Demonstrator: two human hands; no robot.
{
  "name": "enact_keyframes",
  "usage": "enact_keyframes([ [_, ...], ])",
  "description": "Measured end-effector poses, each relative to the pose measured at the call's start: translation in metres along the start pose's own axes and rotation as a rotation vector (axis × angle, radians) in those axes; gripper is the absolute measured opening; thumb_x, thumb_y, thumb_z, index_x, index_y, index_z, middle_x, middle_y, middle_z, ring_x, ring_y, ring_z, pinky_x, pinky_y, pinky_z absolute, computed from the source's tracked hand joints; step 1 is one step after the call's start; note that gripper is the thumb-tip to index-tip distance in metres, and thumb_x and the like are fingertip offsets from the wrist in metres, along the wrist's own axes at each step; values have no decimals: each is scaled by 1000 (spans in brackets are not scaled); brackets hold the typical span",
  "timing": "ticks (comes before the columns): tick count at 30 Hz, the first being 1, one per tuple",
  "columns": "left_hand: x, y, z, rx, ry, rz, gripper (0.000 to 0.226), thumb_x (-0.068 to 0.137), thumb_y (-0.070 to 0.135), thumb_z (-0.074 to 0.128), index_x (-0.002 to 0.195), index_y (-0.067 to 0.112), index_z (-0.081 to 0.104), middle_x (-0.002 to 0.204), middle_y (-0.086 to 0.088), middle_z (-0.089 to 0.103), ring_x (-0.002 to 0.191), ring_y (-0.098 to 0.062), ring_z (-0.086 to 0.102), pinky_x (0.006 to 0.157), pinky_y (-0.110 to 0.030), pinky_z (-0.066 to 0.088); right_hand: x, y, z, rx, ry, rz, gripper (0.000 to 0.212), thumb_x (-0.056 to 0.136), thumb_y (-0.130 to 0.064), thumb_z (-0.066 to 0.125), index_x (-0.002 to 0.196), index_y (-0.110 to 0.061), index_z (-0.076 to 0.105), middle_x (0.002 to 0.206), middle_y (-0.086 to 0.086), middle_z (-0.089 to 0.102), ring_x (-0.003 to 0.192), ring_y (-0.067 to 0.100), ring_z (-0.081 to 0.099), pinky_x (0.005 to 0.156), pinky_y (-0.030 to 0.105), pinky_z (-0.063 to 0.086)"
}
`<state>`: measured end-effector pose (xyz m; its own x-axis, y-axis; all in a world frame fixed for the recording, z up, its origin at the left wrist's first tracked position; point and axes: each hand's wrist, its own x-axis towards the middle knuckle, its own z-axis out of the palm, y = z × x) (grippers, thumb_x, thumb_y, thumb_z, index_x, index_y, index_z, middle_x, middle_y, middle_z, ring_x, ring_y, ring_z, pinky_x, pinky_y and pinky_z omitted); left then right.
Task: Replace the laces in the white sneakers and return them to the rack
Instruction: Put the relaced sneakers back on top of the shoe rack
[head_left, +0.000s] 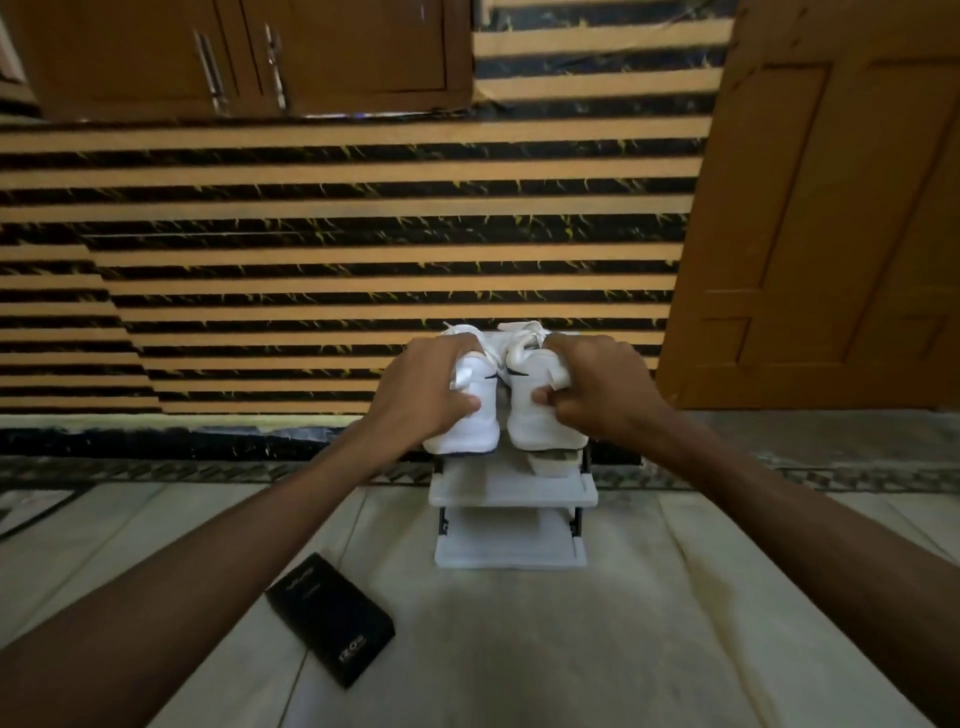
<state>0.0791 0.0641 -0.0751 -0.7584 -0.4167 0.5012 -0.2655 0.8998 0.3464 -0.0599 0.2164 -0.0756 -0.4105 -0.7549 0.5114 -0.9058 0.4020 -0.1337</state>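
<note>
Two white sneakers stand side by side, heels toward me, at the top of a small white shoe rack (511, 496) against the striped wall. My left hand (426, 387) grips the left sneaker (467, 428) around its heel, thumb on the back. My right hand (597, 387) grips the right sneaker (540, 428) the same way. White laces show at the sneakers' far ends. Whether the soles rest on the top shelf or hover just above it I cannot tell.
A black flat box (330, 626) lies on the pale floor left of the rack. Another pale shoe (556, 462) sits on the rack's shelf below the right sneaker. A wooden door (810, 234) stands at right, brown cabinets (234, 57) at upper left.
</note>
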Motion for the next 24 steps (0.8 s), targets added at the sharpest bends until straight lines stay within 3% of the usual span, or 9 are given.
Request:
enact_keyframes([
  [7, 56, -32, 42, 44, -7, -22, 52, 71, 23, 81, 119, 23, 63, 111, -2, 67, 101, -23, 61, 77, -29, 45, 59, 33, 46, -34, 30, 118, 52, 81, -42, 71, 126, -22, 55, 108, 3, 69, 96, 24, 63, 79, 33, 47],
  [18, 94, -36, 71, 47, 3, -5, 47, 75, 22, 78, 119, 21, 61, 112, -1, 67, 101, -23, 61, 80, -34, 50, 85, 46, 69, -59, 2, 169, 54, 85, -40, 69, 132, -20, 50, 116, 4, 66, 101, 23, 61, 80, 35, 48],
  [24, 89, -34, 71, 33, -22, 7, 51, 77, 22, 77, 123, 23, 55, 123, -2, 59, 113, -23, 54, 93, -39, 45, 78, 41, 66, -18, -36, 167, 63, 83, -36, 71, 137, -21, 43, 134, 5, 52, 107, 23, 58, 84, 35, 50],
])
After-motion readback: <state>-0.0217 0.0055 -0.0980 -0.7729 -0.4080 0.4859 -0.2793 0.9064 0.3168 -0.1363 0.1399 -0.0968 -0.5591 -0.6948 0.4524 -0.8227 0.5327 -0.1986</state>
